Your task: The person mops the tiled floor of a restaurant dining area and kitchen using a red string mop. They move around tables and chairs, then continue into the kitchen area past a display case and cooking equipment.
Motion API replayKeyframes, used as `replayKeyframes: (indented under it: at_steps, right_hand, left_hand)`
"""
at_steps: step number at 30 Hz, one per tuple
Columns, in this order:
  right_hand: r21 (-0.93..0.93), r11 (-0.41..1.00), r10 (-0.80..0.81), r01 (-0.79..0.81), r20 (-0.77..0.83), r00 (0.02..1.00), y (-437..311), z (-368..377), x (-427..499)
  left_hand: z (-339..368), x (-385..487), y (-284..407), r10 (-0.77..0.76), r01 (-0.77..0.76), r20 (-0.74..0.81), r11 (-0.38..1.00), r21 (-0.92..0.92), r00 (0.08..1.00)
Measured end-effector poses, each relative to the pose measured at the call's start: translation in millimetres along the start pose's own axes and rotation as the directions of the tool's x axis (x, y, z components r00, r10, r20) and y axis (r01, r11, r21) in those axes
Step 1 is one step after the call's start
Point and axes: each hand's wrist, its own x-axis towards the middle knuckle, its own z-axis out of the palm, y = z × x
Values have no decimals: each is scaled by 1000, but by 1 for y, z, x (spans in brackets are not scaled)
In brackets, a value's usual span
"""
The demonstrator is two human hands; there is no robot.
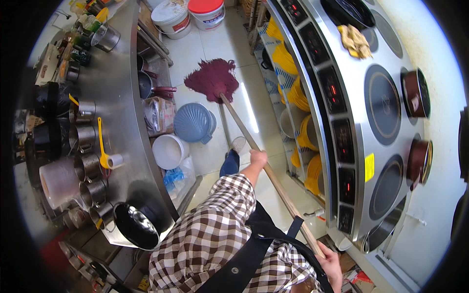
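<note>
A mop with a dark red shaggy head (214,80) rests on the light tiled floor (214,45). Its wooden handle (276,180) runs diagonally back towards my body. My left hand (258,158) grips the middle of the handle, arm stretched forward. Near the upper end, at my right side, my right hand (329,262) is wrapped around the wood. One shoe (239,143) shows beside the handle. Left of the mop stands a blue-grey plastic bucket (194,122) with a ribbed top, close to a white bucket (169,151).
A steel counter (122,110) with several metal pots borders the left. Along the right runs an electric cooktop (353,121) above shelves of yellow dishes (306,95). Pan handles (163,91) stick out below the counter. Lidded pails (171,18) stand at the far end.
</note>
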Motion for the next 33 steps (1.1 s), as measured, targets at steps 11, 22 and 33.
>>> replayKeyframes:
  at_steps: [11, 22, 33]
  right_hand:
    - [-29, 983, 165, -181, -291, 942, 58, -91, -245]
    - [-91, 996, -20, -19, -401, 916, 65, -98, -213]
    - [-745, 441, -756, 501, -8, 654, -146, 90, 75]
  left_hand:
    - [121, -231, -149, -360, 576, 586, 783, -234, 726]
    - [116, -206, -90, -228, 530, 612, 762, -371, 757]
    - [-71, 105, 129, -10, 130, 177, 718, -684, 984]
